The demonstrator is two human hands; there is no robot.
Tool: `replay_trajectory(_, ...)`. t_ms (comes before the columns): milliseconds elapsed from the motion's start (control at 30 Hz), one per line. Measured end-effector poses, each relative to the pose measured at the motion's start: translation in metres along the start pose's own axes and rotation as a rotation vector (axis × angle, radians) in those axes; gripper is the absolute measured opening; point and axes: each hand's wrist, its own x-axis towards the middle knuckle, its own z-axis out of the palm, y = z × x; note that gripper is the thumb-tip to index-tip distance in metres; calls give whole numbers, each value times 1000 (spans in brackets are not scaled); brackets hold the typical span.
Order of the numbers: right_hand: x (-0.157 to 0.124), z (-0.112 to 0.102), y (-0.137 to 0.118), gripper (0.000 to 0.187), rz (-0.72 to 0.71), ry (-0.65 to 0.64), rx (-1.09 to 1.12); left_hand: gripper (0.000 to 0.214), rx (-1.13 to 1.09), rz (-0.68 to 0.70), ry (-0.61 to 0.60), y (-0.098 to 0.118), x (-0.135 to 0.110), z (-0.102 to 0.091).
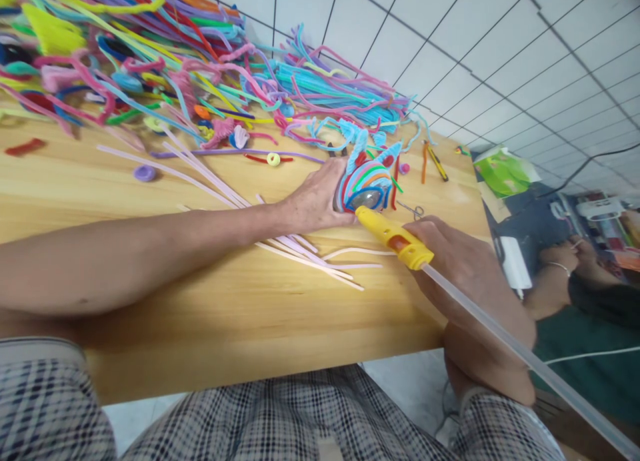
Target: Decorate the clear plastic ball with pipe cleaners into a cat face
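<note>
**Head camera, facing forward and down**

From your own head, it looks over your checked clothing (pixel 270 418) at the bottom edge onto the wooden tabletop (pixel 240 328), near enough that your left hand (pixel 319 194) and right hand (pixel 463 261) sit mid-height. White tiling (pixel 385 24) slants across the top.

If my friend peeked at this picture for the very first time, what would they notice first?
Probably the bright yellow glue gun in the right hand, with a long, cloudy stick poking out its back. Its tip points at a rainbow-striped fuzzy craft in the left hand. Next might come the colorful heap of fuzzy stems along the table's far side, mostly toward the left.
</note>
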Motion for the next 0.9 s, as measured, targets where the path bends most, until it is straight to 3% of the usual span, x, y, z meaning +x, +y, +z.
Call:
replay_trajectory(700,-2,5,1,26,-13,19,-57,92,0,-9,6,1,0,-1)
replay_trajectory(900,-1,3,0,25,9,-16,-18,99,-6,-34,4,0,0,0)
